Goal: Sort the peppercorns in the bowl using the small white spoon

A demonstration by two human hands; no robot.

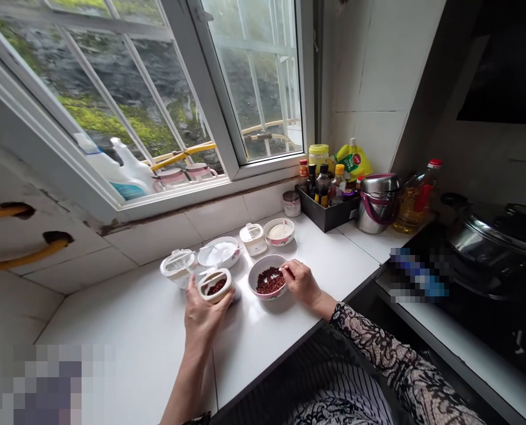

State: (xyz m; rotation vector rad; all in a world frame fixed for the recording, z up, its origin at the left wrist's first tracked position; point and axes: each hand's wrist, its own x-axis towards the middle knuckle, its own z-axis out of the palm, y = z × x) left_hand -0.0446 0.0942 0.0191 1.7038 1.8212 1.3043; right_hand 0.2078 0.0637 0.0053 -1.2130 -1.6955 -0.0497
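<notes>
My left hand (205, 310) is wrapped round a small clear jar (215, 285) with a cream rim and a raised lid; reddish-brown grains show inside it. To its right, a white bowl (254, 274) holds more reddish-brown grains (269, 281), with some white bits among them. Over this bowl's right edge, my right hand (301, 283) pinches the end of a small white thing, perhaps a spoon handle; the rest of it is too small to make out. Behind the jar stands a bowl of white powder (219, 252).
Two more lidded jars (178, 264) (253, 239) and a bowl of pale grains (280, 232) stand behind. A black box (327, 216) of bottles, a steel pot (376, 203) and an oil bottle (415, 200) are further right. A large pot (502, 248) sits on the stove.
</notes>
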